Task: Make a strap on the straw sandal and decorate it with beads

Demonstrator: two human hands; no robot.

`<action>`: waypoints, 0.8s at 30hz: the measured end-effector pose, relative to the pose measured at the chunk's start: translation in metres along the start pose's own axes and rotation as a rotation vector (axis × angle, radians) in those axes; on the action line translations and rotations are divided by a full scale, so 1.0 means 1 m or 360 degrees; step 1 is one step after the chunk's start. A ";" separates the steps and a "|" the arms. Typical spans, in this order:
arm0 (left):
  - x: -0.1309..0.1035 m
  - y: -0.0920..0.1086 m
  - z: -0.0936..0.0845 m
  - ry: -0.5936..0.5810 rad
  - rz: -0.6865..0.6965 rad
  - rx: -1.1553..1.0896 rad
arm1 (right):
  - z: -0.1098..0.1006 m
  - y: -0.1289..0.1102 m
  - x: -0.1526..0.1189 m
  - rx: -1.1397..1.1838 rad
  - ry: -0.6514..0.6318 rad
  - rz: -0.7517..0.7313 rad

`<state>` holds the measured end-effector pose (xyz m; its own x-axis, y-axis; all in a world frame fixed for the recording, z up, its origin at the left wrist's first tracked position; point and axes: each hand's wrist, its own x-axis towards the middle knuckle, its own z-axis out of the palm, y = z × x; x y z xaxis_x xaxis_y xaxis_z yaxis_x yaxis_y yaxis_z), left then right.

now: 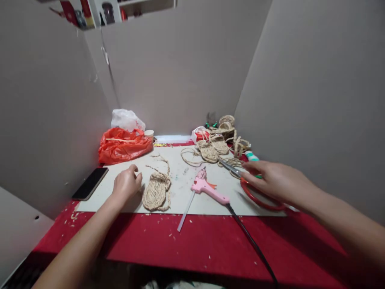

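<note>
My left hand (128, 184) hovers over the white board with fingers loosely bent, a gap between thumb and forefinger and nothing visible between them. Just right of it lies a small woven straw slipper (155, 194), a loose strand of straw rope trailing from its top. With my right hand (266, 176) I grip a pair of scissors (233, 168) near the pivot; their red handles hang below my palm and the blades point to the far left. Between my hands a pink glue gun (204, 186) lies on the board, a clear glue stick (186, 210) sticking out behind.
Several woven straw pieces (208, 151) are heaped at the back right. A red plastic bag (123, 146) and a white bag (126, 119) sit at the back left, a phone (90, 184) in front. The glue gun's black cord (252, 243) crosses the red cloth (162, 241).
</note>
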<state>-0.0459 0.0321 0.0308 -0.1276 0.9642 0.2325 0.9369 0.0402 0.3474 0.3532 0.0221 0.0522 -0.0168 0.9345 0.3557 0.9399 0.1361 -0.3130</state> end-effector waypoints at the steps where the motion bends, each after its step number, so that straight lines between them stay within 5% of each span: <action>1: 0.000 0.001 0.002 -0.0051 -0.0009 -0.0049 | 0.000 -0.016 0.001 0.0014 -0.0101 -0.0137; 6: 0.001 0.005 0.014 -0.0247 -0.0092 -0.0411 | 0.023 -0.105 0.017 0.0326 -0.0203 -0.0719; 11: 0.001 0.010 0.021 -0.0316 -0.0202 -0.0785 | 0.070 -0.161 0.045 0.0405 -0.0257 -0.0890; 17: -0.002 0.016 0.028 -0.0393 -0.0354 -0.1274 | 0.105 -0.170 0.056 0.0545 -0.0301 -0.0970; 24: -0.011 0.033 0.020 -0.0366 -0.0515 -0.1703 | 0.096 -0.147 0.040 0.0657 -0.0194 -0.1172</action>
<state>-0.0071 0.0280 0.0211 -0.1467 0.9788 -0.1427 0.0988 0.1580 0.9825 0.1816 0.0708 0.0281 -0.6337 0.5862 0.5048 0.4755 0.8099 -0.3435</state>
